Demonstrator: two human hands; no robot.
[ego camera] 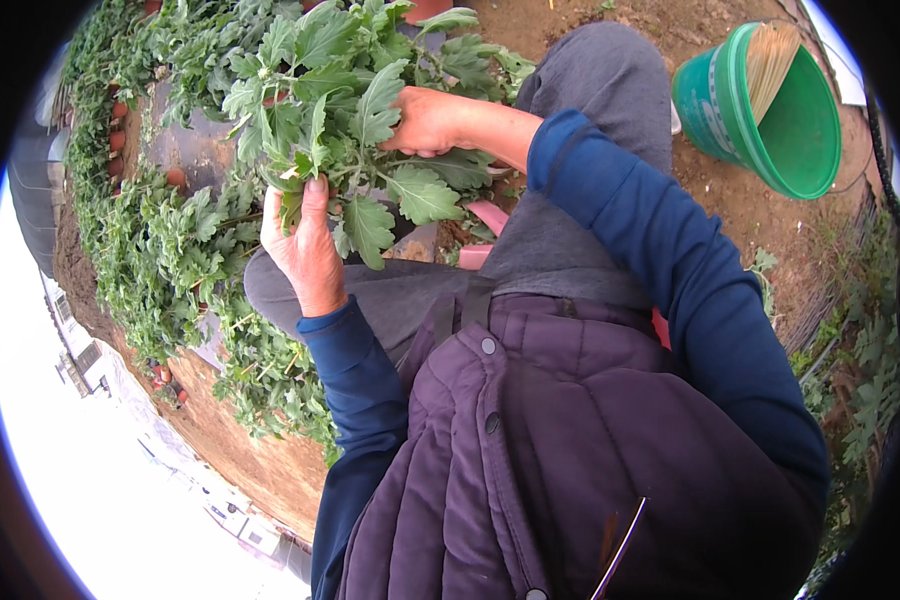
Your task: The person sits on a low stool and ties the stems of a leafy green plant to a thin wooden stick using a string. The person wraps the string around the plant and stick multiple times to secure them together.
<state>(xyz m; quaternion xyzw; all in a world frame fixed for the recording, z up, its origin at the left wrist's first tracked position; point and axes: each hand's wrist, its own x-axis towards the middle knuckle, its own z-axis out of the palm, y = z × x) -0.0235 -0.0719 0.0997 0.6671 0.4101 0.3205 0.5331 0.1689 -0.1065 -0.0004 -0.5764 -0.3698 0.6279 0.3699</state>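
A leafy potted plant, which looks like a chrysanthemum, stands before my knees. My left hand has its thumb and fingers pinched around a leafy shoot on the near left side of it. From the right, my right hand reaches in among the leaves with its fingers curled. Leaves cover those fingertips, so what they hold is hidden. A broad lobed leaf hangs just below my right hand.
A green plastic bucket leans at the right, with a bundle of thin sticks inside. Rows of similar plants fill the left. Pink plastic bars show between my legs. A dark cable runs along the right rim.
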